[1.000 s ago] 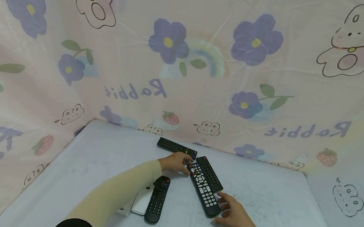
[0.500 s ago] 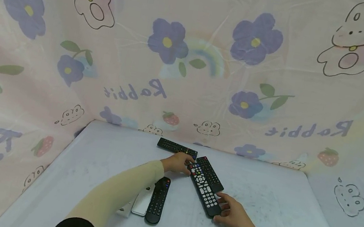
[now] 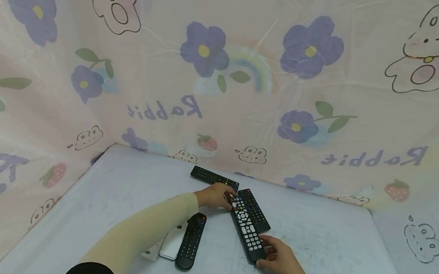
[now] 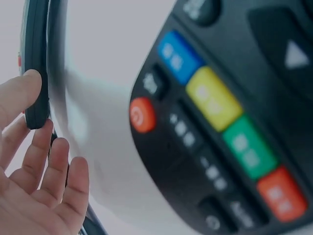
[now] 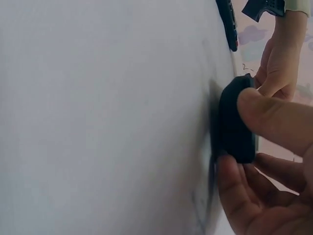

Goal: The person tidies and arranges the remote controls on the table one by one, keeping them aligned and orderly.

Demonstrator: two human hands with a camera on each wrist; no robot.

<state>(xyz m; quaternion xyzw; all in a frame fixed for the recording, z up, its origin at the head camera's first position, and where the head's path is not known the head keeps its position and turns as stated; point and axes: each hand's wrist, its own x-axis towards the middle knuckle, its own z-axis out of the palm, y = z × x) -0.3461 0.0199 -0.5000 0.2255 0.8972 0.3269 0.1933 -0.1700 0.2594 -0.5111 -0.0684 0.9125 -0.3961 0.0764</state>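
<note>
In the head view, a black remote control with white buttons (image 3: pixel 248 230) lies slanted between both hands. My left hand (image 3: pixel 215 196) pinches its far end; the left wrist view has the thumb and fingers on either side of the remote's end (image 4: pixel 36 73). At the near end, my right hand (image 3: pixel 279 260) grips the remote, and the right wrist view shows thumb and fingers around that end (image 5: pixel 237 127). Just right of it, partly covered, lies a second black remote (image 3: pixel 256 210). Whether the held remote touches the table is hard to tell.
A black remote (image 3: pixel 213 177) lies at the back of the white table (image 3: pixel 144 178). Below the left forearm are a round-ended black remote (image 3: pixel 190 242), a white device (image 3: pixel 172 243) and a pale item partly hidden by the sleeve. A patterned curtain (image 3: pixel 232 110) surrounds the table.
My right hand has moved slightly left, its fingers closing round the remote's near end. The held remote has turned and shifted very slightly. My left hand stays at the far end.
</note>
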